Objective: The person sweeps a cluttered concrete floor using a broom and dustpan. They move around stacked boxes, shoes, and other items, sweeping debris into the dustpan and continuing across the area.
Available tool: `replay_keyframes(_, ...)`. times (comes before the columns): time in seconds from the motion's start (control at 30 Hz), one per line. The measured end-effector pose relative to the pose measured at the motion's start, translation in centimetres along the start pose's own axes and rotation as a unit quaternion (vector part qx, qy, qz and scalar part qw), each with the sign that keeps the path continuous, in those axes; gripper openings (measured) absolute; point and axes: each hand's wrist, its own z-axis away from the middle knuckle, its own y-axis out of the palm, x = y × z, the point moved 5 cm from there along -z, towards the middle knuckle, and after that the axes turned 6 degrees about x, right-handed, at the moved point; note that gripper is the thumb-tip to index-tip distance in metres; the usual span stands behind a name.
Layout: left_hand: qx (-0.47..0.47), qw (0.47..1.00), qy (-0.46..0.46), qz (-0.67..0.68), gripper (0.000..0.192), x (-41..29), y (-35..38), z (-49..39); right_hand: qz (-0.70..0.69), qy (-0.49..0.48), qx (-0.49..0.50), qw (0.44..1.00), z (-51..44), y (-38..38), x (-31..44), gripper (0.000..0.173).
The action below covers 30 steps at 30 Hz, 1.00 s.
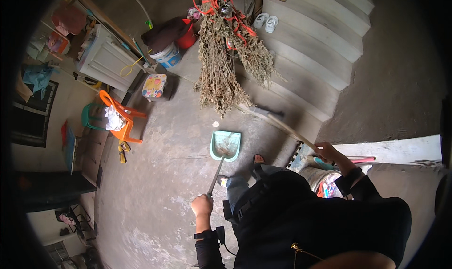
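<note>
My left hand point(202, 205) grips the dark handle of a pale green dustpan point(212, 150), which rests on the floor with its mouth turned away from me. Some dirt lies in the pan. Just beyond its lip is a small whitish scrap point(215, 124). In my right hand point(328, 152) is the wooden stick of a broom point(291, 131), slanting down towards the foot of the stairs. The broom's head is blurred, close to the lowest step and the hanging dried plants, so its exact shape cannot be told.
Bundles of dried plants point(219, 67) tied with red strips hang ahead. Concrete stairs point(300, 62) bearing shoes rise at right. A filled bin point(316, 179) stands by my right side. Leftward are an orange plastic chair point(123, 122), a patterned stool point(154, 85) and buckets point(167, 57).
</note>
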Motion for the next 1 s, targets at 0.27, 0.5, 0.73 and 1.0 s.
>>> replay_keyframes(0.27,0.011,0.999,0.016,-0.028,0.024,2.8,1.4,-0.3,0.123,0.063,-0.113,0.984,-5.6,4.1,-3.5,0.012)
replay_keyframes(0.5,0.017,1.000,0.006,-0.009,0.025,7.4,2.1,0.6,0.004,0.017,0.002,1.000,-1.7,10.7,-1.0,0.012)
replay_keyframes(0.73,0.000,0.999,-0.038,0.007,0.029,11.7,4.9,3.0,0.191,-0.038,0.046,0.980,-9.1,15.4,4.2,0.014)
replay_keyframes(1.0,0.051,0.991,-0.123,0.025,0.036,13.0,4.6,6.8,0.315,-0.102,-0.010,0.944,-25.2,20.7,10.3,0.020)
